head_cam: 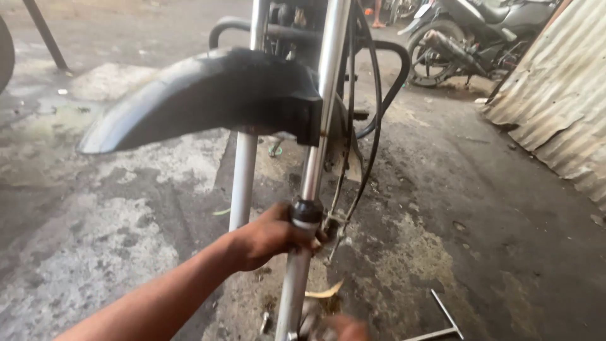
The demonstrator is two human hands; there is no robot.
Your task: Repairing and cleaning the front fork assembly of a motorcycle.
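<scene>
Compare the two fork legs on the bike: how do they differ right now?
The nearer fork leg is gripped by the left hand just below its dark seal collar; the farther fork leg is untouched. The nearer leg leans right toward the top; the farther stands almost upright. Cables run beside the nearer leg only. Both are silver tubes passing through the black mudguard.

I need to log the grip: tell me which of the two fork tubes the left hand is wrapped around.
The left hand grips the right-hand fork tube, at its dark seal collar beside the cables. The other fork tube, further left under the black fender, is untouched.
</scene>
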